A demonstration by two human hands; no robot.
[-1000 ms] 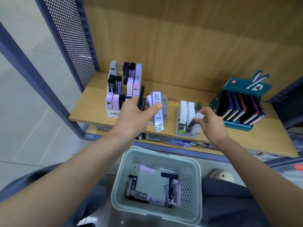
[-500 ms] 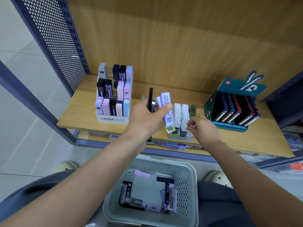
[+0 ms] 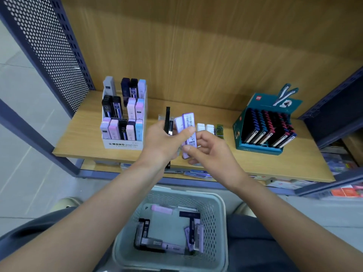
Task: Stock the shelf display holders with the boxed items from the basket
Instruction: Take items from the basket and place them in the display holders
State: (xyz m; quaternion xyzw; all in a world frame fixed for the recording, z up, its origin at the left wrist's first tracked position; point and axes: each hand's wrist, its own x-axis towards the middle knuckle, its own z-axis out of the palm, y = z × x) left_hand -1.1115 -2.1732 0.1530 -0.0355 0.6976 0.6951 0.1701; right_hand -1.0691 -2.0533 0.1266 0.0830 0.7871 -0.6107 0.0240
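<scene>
Left grip [image 3: 163, 142] clutches purple boxes [image 3: 187, 122] upright; right grip [image 3: 212, 152] pinches their lower end.

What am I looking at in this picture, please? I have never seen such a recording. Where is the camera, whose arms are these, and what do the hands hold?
There is no machine here: a person works with bare hands. The single camera sits on the person's head and looks forward and down, so both arms enter from the bottom. The left hand grips a few slim boxes, with a purple box in front and a black box behind. The right hand pinches the lower end of the purple box. On the wooden shelf stand a white tiered holder filled with small boxes, some white boxes behind the hands, and a teal display carton. Below, the grey basket holds more boxes waiting to be stocked.
</scene>
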